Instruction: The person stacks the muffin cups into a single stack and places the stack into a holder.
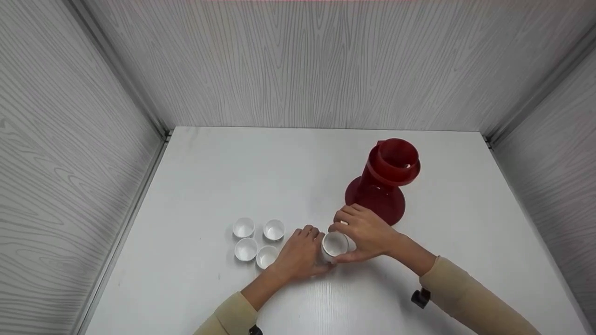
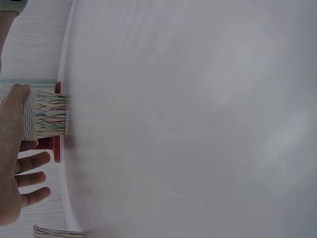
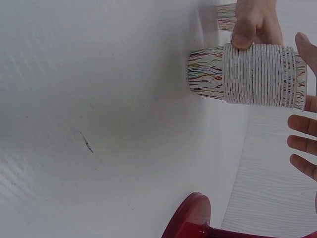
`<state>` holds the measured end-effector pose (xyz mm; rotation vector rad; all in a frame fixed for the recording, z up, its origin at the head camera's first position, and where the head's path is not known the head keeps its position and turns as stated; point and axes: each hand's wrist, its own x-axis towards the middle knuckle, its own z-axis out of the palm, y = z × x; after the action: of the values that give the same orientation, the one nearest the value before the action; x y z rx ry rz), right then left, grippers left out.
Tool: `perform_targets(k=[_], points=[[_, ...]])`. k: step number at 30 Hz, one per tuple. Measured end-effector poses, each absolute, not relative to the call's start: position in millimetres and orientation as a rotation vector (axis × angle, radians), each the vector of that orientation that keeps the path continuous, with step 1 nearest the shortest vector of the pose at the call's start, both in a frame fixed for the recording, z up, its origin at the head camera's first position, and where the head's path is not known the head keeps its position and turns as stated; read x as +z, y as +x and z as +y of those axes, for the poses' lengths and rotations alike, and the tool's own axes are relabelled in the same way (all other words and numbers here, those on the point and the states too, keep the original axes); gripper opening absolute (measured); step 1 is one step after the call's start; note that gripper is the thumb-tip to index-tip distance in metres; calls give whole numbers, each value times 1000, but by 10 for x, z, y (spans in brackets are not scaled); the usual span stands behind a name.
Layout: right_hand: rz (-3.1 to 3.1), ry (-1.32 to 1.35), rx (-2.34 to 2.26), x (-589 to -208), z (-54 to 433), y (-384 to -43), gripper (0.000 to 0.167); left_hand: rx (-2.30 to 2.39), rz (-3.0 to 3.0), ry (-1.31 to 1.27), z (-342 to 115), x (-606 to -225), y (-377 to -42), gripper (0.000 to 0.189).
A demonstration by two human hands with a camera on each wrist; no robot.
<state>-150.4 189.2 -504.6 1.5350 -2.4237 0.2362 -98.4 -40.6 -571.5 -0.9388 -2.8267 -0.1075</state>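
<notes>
Between both hands stands an upright stack of nested paper cups [image 3: 257,74], white with coloured wavy lines. My left hand [image 1: 300,253] grips its side, the thumb pressed along the rims; its other fingers extend in the left wrist view. My right hand [image 1: 365,232] pinches the top paper cup [image 3: 300,79] between thumb and forefinger, its remaining fingers held straight. That cup's rim sits a little higher than the closely packed rims beneath it. Beyond my left hand, several single cups [image 1: 246,250] stand mouth up on the white table [image 1: 200,186], spaced close to one another.
A red plastic stand [image 1: 393,172] with a round base and a cylindrical top rises just behind my right hand. Pale wood-grain panels [image 1: 298,65] enclose the table at the back and both sides.
</notes>
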Motion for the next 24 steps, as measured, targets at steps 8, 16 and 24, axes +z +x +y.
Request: perform_targets(k=[8,16,24], points=[[-2416,1522,250,-5129,1887,-1485,64,-76,-2820,-942,-408,-5727,-983,73],[-2435,1493,302,-5205,1900,-1464,65,-66,-2825,-936,-410,-5724,-979,76],[-2461,1435,299,-5283,1918,-1444,66,-97,-2845,-930,-403,-5693,-988,73]])
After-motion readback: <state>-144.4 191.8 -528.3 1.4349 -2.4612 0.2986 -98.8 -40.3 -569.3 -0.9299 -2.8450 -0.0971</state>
